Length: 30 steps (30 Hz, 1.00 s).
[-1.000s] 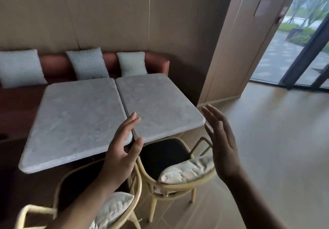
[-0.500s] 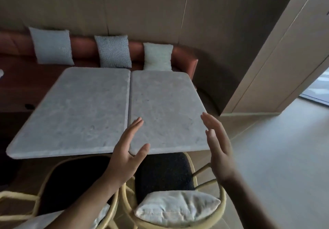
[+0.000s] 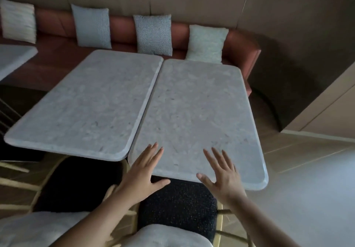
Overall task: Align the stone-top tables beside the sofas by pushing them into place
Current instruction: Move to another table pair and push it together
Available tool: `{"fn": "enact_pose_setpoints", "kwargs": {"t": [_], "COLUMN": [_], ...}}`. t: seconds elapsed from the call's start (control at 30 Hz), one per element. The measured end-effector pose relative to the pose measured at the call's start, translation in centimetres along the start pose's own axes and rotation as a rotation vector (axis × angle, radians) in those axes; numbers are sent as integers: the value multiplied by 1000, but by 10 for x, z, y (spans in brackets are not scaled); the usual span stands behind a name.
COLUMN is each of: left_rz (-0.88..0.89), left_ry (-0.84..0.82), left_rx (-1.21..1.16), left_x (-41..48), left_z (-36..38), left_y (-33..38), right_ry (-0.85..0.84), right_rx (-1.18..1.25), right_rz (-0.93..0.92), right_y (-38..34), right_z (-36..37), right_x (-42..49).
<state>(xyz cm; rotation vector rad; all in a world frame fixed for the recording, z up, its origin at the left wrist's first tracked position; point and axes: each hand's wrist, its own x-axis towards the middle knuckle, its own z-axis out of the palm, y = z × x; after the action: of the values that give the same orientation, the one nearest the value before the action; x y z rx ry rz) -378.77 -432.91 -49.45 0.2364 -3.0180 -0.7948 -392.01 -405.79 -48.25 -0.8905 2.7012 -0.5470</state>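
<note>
Two grey stone-top tables stand side by side before a rust-red sofa point(image 3: 240, 54). The right table point(image 3: 196, 108) sits nearer to me than the left table point(image 3: 88, 100), so their near edges are staggered and a thin seam runs between them. My left hand point(image 3: 143, 171) lies with straight, spread fingers over the right table's near left corner. My right hand point(image 3: 223, 173) is spread flat over the same table's near edge, further right. Neither hand grips anything.
Several cushions point(image 3: 153, 33) lean along the sofa back. Two wicker chairs with dark seats point(image 3: 178, 202) and pale cushions are tucked below the near table edges. Another stone top point(image 3: 13, 58) shows at far left. Open floor point(image 3: 311, 189) lies to the right.
Both hands have come down from the air with palms facing each other to lie spread over the right table's near edge. The view has moved closer and tilted down over the tables.
</note>
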Motion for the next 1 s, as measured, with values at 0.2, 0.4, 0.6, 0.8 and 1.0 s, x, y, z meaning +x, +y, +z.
{"fn": "enact_pose_setpoints", "kwargs": {"t": [0.2,0.4,0.6,0.8,1.0], "left_rz": [-61,-32,8,68,97], "left_ry": [-196,-304,-221,-140,-112], "left_rx": [255,359,543,607,634], "left_x": [37,79,94,94,97], "left_z": [53,85,105,112,114], "left_y": [-31,-60,-82,-92,-96], "right_ry": [-236,-181,-111,-80,-99], "right_rx": [-303,-402,-454,-491,-532], "right_rz": [-6,-63,-71,-65,-68], "right_y": [53,71,76,77,78], "right_z": [69,110,120,125,126], "right_x": [47,77,77,78,82]}}
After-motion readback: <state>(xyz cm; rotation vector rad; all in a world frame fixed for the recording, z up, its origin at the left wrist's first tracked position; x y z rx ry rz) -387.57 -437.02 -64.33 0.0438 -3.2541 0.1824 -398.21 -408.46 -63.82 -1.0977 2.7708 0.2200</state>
